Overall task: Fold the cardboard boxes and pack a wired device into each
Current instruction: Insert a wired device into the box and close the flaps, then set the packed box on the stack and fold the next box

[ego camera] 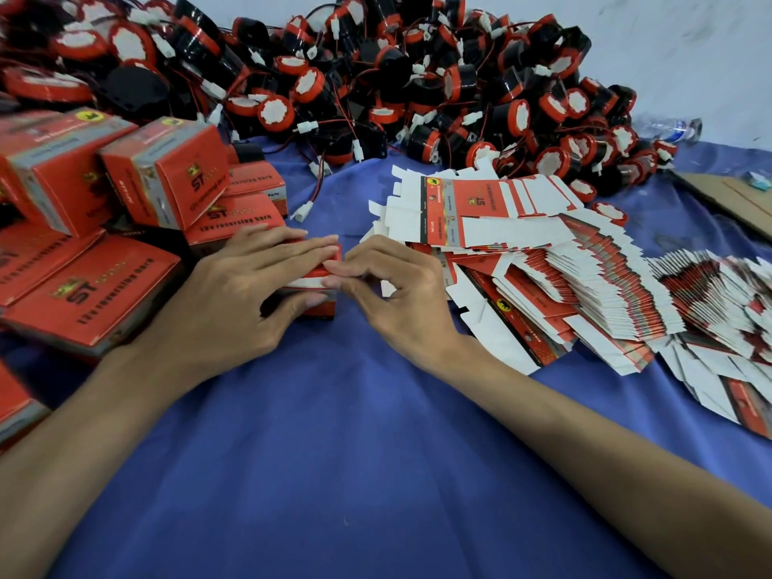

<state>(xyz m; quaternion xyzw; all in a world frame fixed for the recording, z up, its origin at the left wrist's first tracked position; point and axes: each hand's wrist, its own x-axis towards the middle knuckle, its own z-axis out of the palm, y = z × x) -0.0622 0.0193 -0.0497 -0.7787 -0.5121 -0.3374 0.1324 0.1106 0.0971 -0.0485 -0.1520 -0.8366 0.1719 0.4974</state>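
A small red cardboard box stands on the blue cloth in front of me. My left hand grips it, fingers laid flat over its top and thumb against its near side. My right hand pinches the white end flap of the box with thumb and fingertips. What is inside the box is hidden. A large heap of black and red wired devices with white plugs lies along the back. Flat unfolded box blanks fan out to my right.
Several closed red boxes are stacked at the left. A plastic water bottle lies at the back right by the white wall, and a brown cardboard sheet sits at the right edge. Blue cloth covers the table.
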